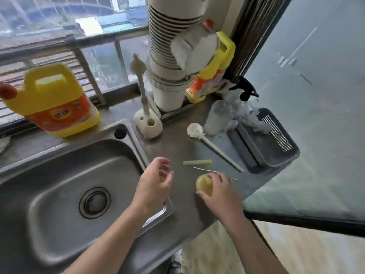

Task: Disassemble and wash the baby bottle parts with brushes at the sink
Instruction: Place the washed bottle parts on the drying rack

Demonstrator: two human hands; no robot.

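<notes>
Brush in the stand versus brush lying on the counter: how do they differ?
The stand brush is upright, head up; the counter brush lies flat. The stand brush's head is narrow and bristly; the counter brush's is round and wide. Both are cream-white, long-handled.

We see the sink [51,175] in smooth, softly shining steel, the left detergent jug [53,99] in glossy yellow plastic, and the brush stand [148,125] in matt white plastic.
</notes>
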